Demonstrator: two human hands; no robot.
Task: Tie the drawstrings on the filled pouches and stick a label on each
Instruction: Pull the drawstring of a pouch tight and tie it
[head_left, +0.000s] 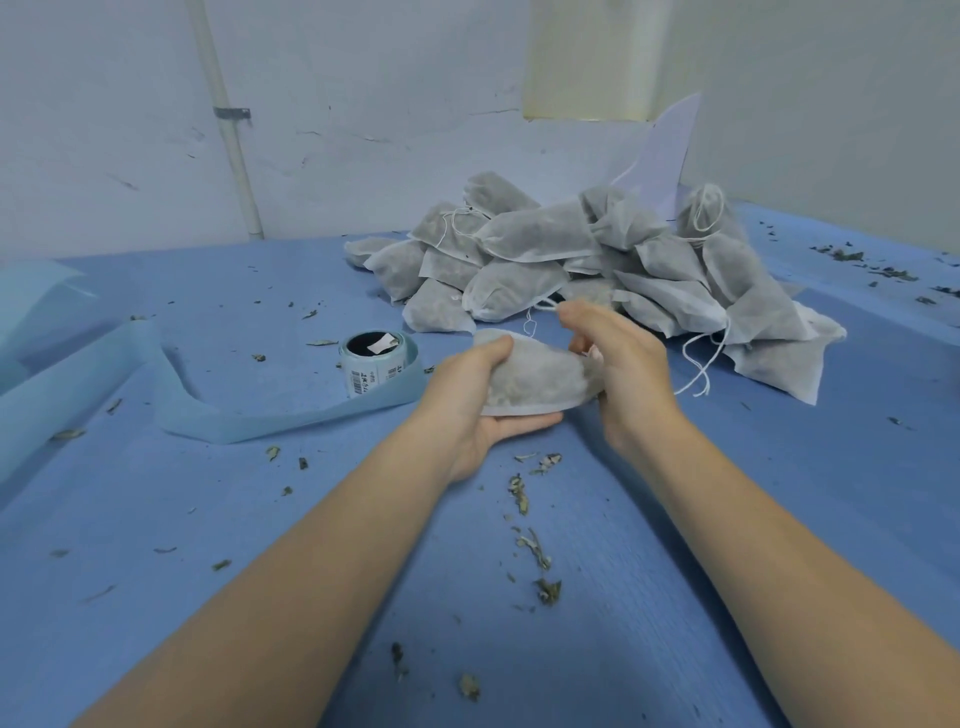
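My left hand (470, 395) grips a filled grey-white pouch (540, 376) from below and the left, thumb over its top edge. My right hand (618, 358) is at the pouch's right end, its fingers curled and pinching the white drawstring (543, 306), which loops up toward the pile. A roll of barcode labels (375, 364) stands left of my left hand, its pale blue backing strip (218, 415) trailing across the table. Behind my hands lies a pile of filled pouches (597, 260), some with loose strings.
The blue table cover (779, 493) is strewn with dried leaf scraps (530, 540), mostly between my forearms. A white wall with a pipe (228, 124) stands behind. A pale sheet (660, 156) leans against the wall behind the pile.
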